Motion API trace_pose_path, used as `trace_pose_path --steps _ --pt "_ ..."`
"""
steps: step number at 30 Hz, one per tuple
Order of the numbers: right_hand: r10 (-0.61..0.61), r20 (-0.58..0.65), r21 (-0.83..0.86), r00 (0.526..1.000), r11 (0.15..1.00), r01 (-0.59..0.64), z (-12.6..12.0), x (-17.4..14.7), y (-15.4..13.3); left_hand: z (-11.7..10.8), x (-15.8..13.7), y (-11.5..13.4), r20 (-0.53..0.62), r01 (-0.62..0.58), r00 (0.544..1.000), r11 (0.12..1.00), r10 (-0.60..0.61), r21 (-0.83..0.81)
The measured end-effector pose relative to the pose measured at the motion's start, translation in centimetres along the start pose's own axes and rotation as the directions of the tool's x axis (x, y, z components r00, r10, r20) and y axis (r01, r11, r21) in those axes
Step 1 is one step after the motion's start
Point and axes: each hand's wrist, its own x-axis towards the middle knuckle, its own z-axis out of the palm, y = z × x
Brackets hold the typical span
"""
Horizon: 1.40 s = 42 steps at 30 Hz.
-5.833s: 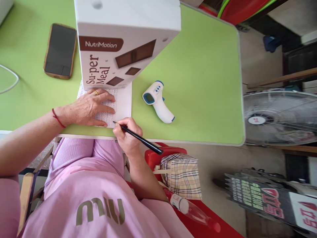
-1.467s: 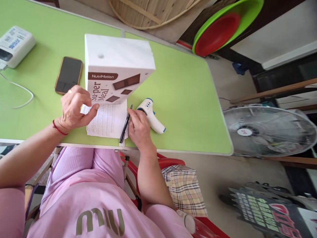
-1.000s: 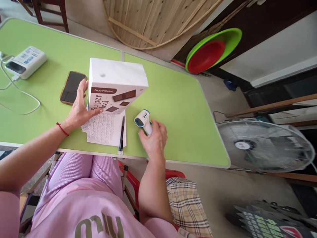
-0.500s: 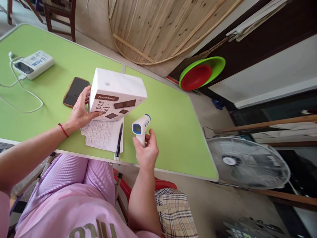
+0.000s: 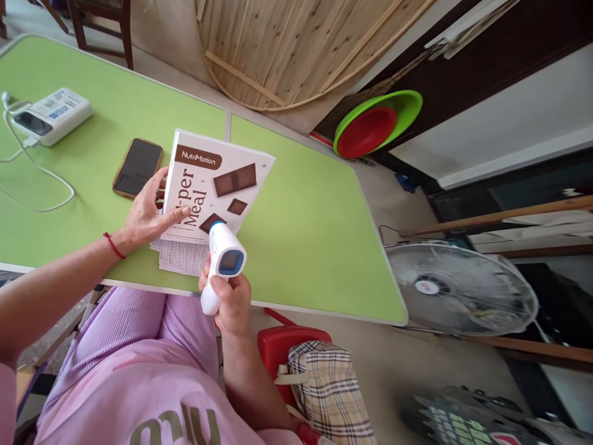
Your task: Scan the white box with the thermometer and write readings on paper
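Note:
My left hand (image 5: 151, 207) grips the left edge of a white box (image 5: 217, 179) printed with "NutriMotion" and chocolate pieces, its thumb on the front. The box is tilted so its printed front faces me. Wrapped in my right hand (image 5: 231, 296) is a white infrared thermometer (image 5: 217, 272) with a blue-rimmed screen. Its tip points at the lower part of the box front, close to it; whether they touch I cannot tell. Under the box lie sheets of handwritten paper (image 5: 180, 256), partly covered. A phone (image 5: 138, 167) with a dark screen rests left of the box.
On the green table (image 5: 315, 235), a white power bank (image 5: 55, 114) with a cable lies at the left. Off the right end stands a fan (image 5: 458, 287). A red stool (image 5: 273, 346) with a plaid bag (image 5: 328, 389) is beside me. Green and red basins (image 5: 370, 127) lean beyond the table.
My right hand has brought the thermometer left and turned it toward the box. My left hand has tipped the box so its front faces up toward me. The pen is now hidden.

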Motion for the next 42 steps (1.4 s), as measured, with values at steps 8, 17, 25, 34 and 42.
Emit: trace_pose_path --steps 8,17,25,34,42 --pt "0.015 0.004 0.023 1.0 1.0 -0.015 0.5 0.8 0.0 -0.5 0.3 -0.4 0.073 0.001 0.997 0.999 -0.004 0.043" --pt "0.044 -0.006 0.036 0.999 0.998 -0.044 0.4 0.5 0.8 -0.8 0.4 -0.9 0.155 0.006 0.988 0.998 0.003 -0.056" --pt "0.047 0.001 -0.015 0.999 0.999 -0.047 0.1 0.8 1.1 -0.8 0.8 -0.1 0.168 -0.013 0.985 0.996 0.028 -0.093" --pt "0.046 0.001 -0.026 0.999 0.999 -0.046 0.0 0.9 1.2 -0.9 0.9 0.1 0.184 0.01 0.983 0.996 0.008 -0.092" --pt "0.055 0.001 -0.051 0.998 0.997 -0.055 -0.2 1.0 1.3 -1.4 0.9 0.2 0.215 0.062 0.975 0.997 -0.048 -0.055"
